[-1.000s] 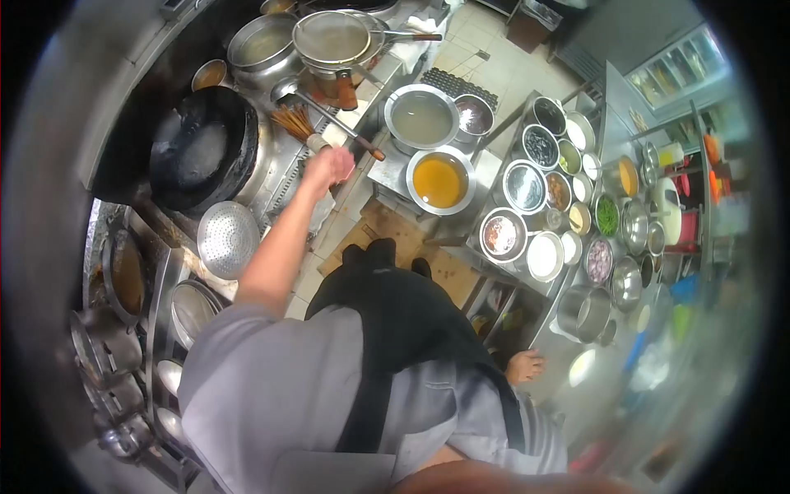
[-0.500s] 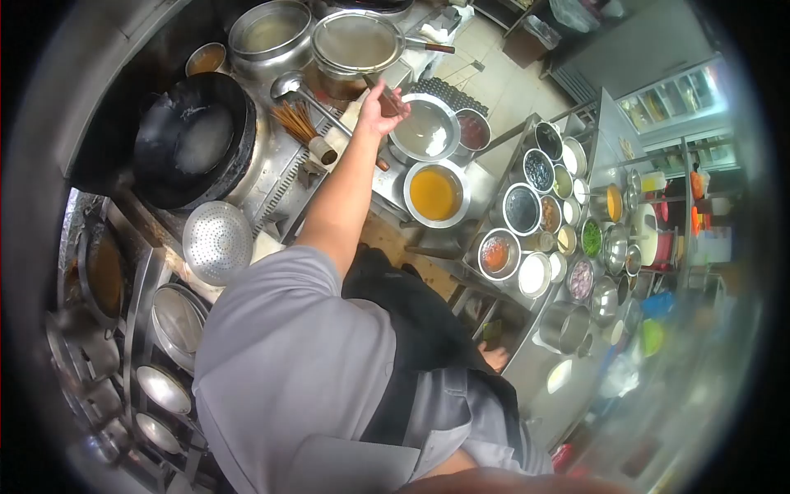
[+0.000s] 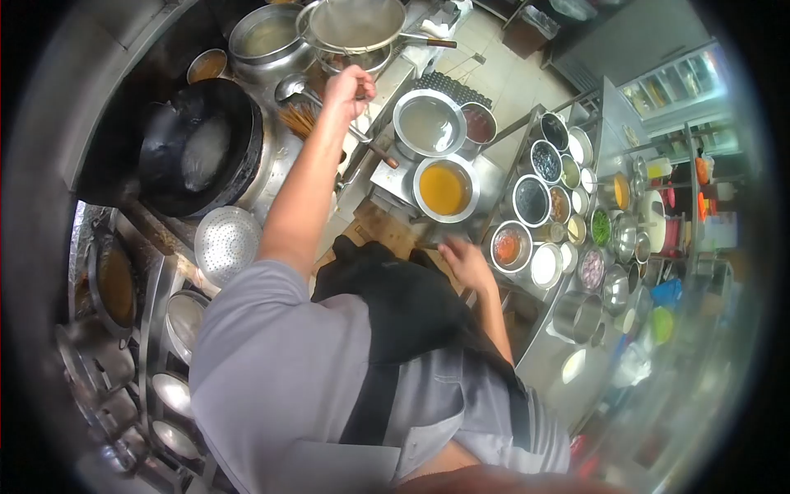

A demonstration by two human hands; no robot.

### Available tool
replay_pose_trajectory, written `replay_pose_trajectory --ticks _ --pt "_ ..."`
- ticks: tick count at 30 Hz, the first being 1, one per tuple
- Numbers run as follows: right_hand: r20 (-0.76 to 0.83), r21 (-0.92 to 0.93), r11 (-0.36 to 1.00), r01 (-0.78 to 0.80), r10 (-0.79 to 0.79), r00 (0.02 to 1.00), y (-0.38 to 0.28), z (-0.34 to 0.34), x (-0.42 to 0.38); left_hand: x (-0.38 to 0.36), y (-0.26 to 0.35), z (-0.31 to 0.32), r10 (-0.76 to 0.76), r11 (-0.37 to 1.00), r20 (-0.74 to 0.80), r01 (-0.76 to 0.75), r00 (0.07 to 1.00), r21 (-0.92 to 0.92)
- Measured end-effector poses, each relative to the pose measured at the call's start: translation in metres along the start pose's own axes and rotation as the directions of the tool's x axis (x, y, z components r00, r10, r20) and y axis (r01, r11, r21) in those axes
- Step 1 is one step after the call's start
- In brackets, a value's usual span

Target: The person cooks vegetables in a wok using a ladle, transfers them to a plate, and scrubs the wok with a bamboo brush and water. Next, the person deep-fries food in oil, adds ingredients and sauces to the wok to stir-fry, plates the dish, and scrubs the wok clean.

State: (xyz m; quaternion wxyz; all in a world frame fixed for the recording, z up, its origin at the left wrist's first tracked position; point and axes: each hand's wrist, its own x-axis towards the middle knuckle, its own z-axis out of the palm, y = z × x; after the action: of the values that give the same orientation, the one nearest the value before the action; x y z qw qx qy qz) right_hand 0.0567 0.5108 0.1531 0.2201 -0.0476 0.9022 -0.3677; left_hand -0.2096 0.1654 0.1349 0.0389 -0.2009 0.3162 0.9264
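My left hand [image 3: 350,90] is closed at the near side of a pot [image 3: 362,62], fingers curled round something dark and thin that I cannot make out. Beyond it a wide mesh strainer [image 3: 355,23] lies over the pot, its handle pointing right. A ladle [image 3: 294,86] lies just below this hand, its wooden-tipped handle reaching down to the right. My right hand [image 3: 467,262] hangs low, slightly blurred, its fingers loosely apart and nothing visible in them. It is below a bowl of yellow liquid [image 3: 443,189] and left of a container of red sauce [image 3: 508,247].
A black wok [image 3: 202,148] and a perforated skimmer [image 3: 228,245] are at the left. Another bowl of cloudy liquid [image 3: 429,123] stands near the yellow one. Several ingredient containers, one with chopped greens [image 3: 601,226], fill the right counter. Lidded pots line the lower left.
My left hand has moved left and closed its fingers. The strainer has shifted up over the pot, showing more of the pot. My right hand has risen from the shelf edge toward the yellow bowl.
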Motion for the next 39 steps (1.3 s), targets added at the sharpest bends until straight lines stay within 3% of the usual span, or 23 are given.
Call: replay_pose_trajectory --ticks 2,4,6,9,11,14,15,16,18,20,22,26,30,31,32,33,34,36,39 --pt "0.046 -0.01 0.983 0.185 -0.184 0.982 -0.01 0.005 0.041 -0.024 0.026 -0.007 -0.009 0.999 0.065 0.006 0.998 0.051" --pt "0.134 -0.031 0.96 0.277 -0.271 0.953 -0.021 0.016 0.083 -0.053 0.053 -0.013 0.041 0.985 0.111 -0.059 0.993 0.161" --pt "0.236 -0.111 0.959 0.261 -0.23 0.944 -0.048 0.019 0.12 -0.082 0.075 -0.021 0.044 0.977 0.12 -0.068 0.992 0.201" --pt "0.14 -0.084 0.953 0.292 -0.279 0.95 -0.026 0.064 0.199 -0.117 0.091 -0.04 0.13 0.951 0.056 -0.14 0.99 0.275" --pt "0.028 -0.292 0.913 0.285 -0.29 0.957 -0.009 0.091 0.249 -0.136 0.094 -0.057 0.172 0.936 0.032 -0.174 0.985 0.306" --pt "-0.09 -0.432 0.844 0.317 -0.39 0.917 0.007 0.115 0.298 -0.171 0.09 -0.065 0.239 0.919 -0.078 -0.199 0.968 0.34" --pt "0.006 -0.442 0.859 0.259 -0.286 0.958 0.001 0.113 0.308 -0.184 0.087 -0.064 0.257 0.918 -0.126 -0.201 0.958 0.341" --pt "0.013 -0.432 0.859 0.275 -0.299 0.954 -0.003 0.114 0.321 -0.194 0.082 -0.066 0.285 0.916 -0.162 -0.219 0.945 0.335" --pt "0.253 -0.38 0.908 0.177 -0.082 0.964 -0.009 0.118 0.343 -0.211 0.07 -0.074 0.314 0.913 -0.214 -0.233 0.925 0.334" --pt "0.297 -0.375 0.899 0.227 -0.116 0.948 -0.012 0.124 0.357 -0.225 0.057 -0.078 0.345 0.92 -0.276 -0.265 0.897 0.289" --pt "0.24 -0.279 0.937 0.209 -0.143 0.96 -0.008 0.137 0.376 -0.237 0.043 -0.078 0.365 0.92 -0.314 -0.288 0.876 0.267" --pt "0.27 -0.169 0.949 0.265 -0.214 0.939 -0.035 0.124 0.379 -0.257 0.024 -0.083 0.406 0.908 -0.371 -0.324 0.835 0.265" --pt "0.157 -0.049 0.908 0.416 -0.404 0.901 -0.059 0.102 0.357 -0.27 0.016 -0.08 0.456 0.888 -0.409 -0.38 0.79 0.257" --pt "0.299 0.148 0.965 0.215 -0.251 0.921 -0.077 0.081 0.341 -0.271 0.014 -0.084 0.461 0.887 -0.427 -0.392 0.778 0.243" --pt "0.457 0.302 0.953 -0.028 -0.119 0.881 -0.088 0.069 0.335 -0.272 0.013 -0.088 0.466 0.885 -0.428 -0.399 0.775 0.24" --pt "0.591 0.553 0.809 -0.199 -0.212 0.778 -0.076 0.078 0.345 -0.273 0.014 -0.091 0.467 0.884 -0.424 -0.405 0.776 0.232" --pt "0.587 0.555 0.81 -0.19 -0.219 0.779 -0.077 0.079 0.345 -0.274 0.016 -0.094 0.469 0.883 -0.418 -0.411 0.778 0.225" --pt "0.332 0.161 0.963 0.217 -0.26 0.907 -0.094 0.065 0.328 -0.276 0.021 -0.101 0.473 0.881 -0.411 -0.415 0.78 0.226" --pt "0.38 0.157 0.968 0.197 -0.243 0.892 -0.114 0.063 0.313 -0.281 0.027 -0.112 0.472 0.881 -0.435 -0.413 0.767 0.23"
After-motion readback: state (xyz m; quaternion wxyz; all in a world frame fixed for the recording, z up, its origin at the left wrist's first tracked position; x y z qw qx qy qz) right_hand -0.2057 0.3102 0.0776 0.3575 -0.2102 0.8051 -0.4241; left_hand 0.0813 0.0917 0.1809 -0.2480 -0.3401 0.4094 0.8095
